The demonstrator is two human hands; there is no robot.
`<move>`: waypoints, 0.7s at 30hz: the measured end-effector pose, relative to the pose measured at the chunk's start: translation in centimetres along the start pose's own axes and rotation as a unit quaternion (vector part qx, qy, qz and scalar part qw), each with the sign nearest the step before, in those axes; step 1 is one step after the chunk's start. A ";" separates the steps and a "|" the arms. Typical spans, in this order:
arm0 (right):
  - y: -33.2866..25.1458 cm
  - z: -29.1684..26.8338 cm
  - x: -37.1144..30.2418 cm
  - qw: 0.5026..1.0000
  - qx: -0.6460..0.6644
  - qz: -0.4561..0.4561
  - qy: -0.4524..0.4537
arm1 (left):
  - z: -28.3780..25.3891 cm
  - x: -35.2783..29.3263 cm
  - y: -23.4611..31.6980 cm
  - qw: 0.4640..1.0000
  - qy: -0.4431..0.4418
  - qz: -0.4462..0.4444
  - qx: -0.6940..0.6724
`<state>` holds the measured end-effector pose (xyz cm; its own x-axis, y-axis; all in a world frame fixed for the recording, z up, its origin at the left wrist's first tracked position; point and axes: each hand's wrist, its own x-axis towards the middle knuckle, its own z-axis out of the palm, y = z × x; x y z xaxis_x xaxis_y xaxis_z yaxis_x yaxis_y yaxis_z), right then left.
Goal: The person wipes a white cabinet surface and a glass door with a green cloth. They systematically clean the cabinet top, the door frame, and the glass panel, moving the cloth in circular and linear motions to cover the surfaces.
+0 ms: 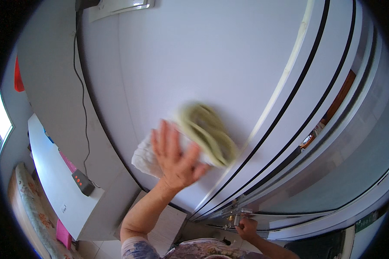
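My left hand (176,162) lies with fingers spread against a folded cloth on a smooth white panel (168,64). Part of the cloth is white (145,159), bunched beside the palm. Its yellow-green part (209,131) sticks out past the fingertips, slightly blurred. At the lower right, my right hand (247,228) is closed round a metal door handle (238,220) by the panel's lower edge. The fingers partly cover that handle.
A grey cable (83,99) runs down the left to a power strip (83,182) on a white cabinet (65,203). Black strips (304,71) run along the panel's right side. A pale box-like surface (166,224) stands below my left forearm.
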<state>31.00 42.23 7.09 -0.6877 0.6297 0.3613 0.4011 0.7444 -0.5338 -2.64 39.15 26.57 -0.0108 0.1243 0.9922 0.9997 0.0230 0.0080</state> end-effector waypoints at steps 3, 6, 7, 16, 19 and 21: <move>-1.4 -0.1 0.9 1.000 0.018 0.002 0.014 | -1.0 1.0 -0.8 0.989 -0.057 0.137 0.026; -1.2 -0.3 1.2 0.998 0.037 -0.027 0.040 | -1.2 6.0 -0.6 0.994 -0.042 0.099 -0.004; -1.1 -0.2 1.5 0.996 0.047 -0.052 0.050 | -1.7 8.4 -0.2 0.994 -0.034 0.099 -0.010; -1.3 -0.4 1.0 0.998 -0.004 -0.029 0.062 | -1.1 26.6 3.8 0.962 0.062 0.266 -0.030; -2.2 -0.3 1.4 0.997 0.008 -0.005 0.077 | -0.2 32.0 3.2 0.956 0.101 0.275 0.013; -1.9 -0.4 0.9 0.996 -0.017 0.020 0.086 | 0.3 34.2 3.7 0.962 0.127 0.239 0.019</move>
<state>29.84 41.46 8.76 -0.5579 0.6849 0.4687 0.4484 0.7240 -0.5242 0.69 43.79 60.50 0.4612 -0.1174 0.8795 0.8873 0.0614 -0.4570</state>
